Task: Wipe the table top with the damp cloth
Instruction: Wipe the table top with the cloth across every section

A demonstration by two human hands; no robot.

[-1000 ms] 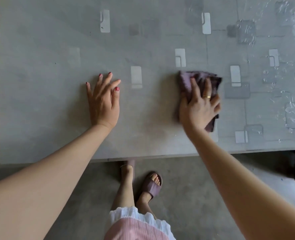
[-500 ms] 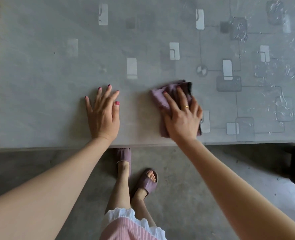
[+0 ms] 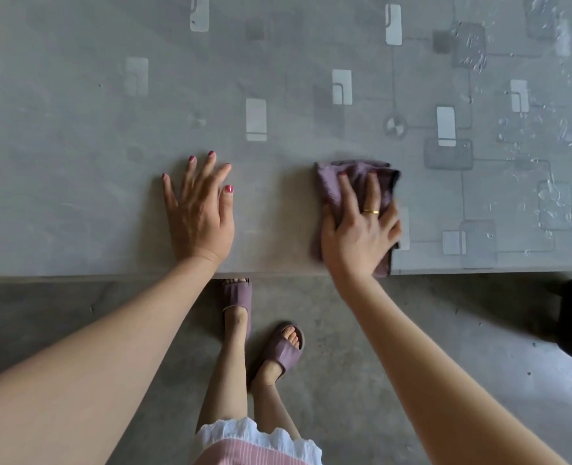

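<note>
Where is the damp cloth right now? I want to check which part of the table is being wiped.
In the head view the cloth lies right of centre at the table's near edge, under the right hand.

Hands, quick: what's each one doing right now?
Left hand: open, flat on the grey patterned table top, holding nothing.
Right hand: open, pressing the purple damp cloth down.

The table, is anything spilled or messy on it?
Yes. The right part of the table is wet: water droplets and streaks glisten there, past the purple cloth under the right hand. The cloth's near corner hangs slightly over the table edge. Nothing looks damaged.
</note>
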